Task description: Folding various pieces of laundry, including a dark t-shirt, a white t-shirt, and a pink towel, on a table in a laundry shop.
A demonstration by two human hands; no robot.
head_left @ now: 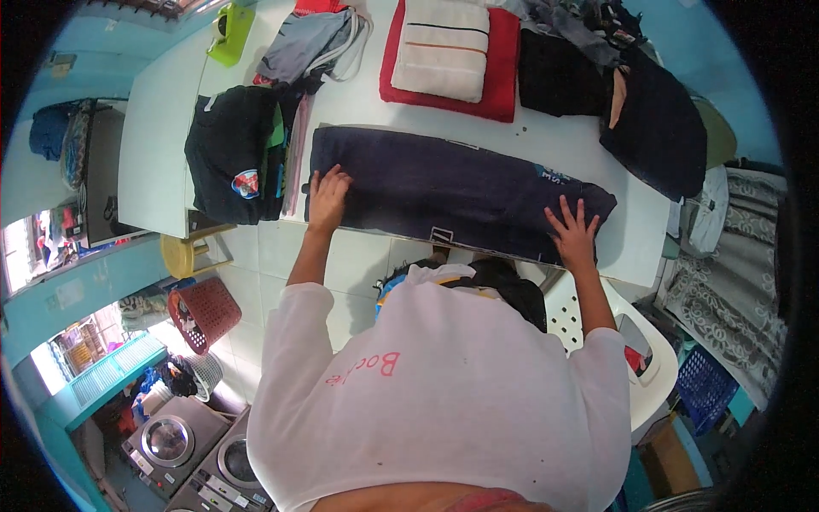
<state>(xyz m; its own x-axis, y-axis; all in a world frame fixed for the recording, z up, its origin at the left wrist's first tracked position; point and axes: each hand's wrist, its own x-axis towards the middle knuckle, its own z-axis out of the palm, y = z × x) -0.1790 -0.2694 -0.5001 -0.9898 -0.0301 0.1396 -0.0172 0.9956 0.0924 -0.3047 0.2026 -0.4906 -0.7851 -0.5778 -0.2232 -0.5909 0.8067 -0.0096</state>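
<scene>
A dark navy garment (pixel 452 192) lies folded into a long strip across the white table (pixel 162 128). My left hand (pixel 327 194) rests flat on its left end with fingers spread. My right hand (pixel 573 229) presses flat on its right end, fingers apart. Neither hand grips the cloth.
A black folded stack (pixel 235 154) lies at left. A cream towel (pixel 442 47) sits on red cloth (pixel 503 77) beyond. Dark clothes (pixel 657 128) pile at right. A red basket (pixel 205 311), a white plastic chair (pixel 640 341), a blue crate (pixel 706 388) and washing machines (pixel 183 448) stand below.
</scene>
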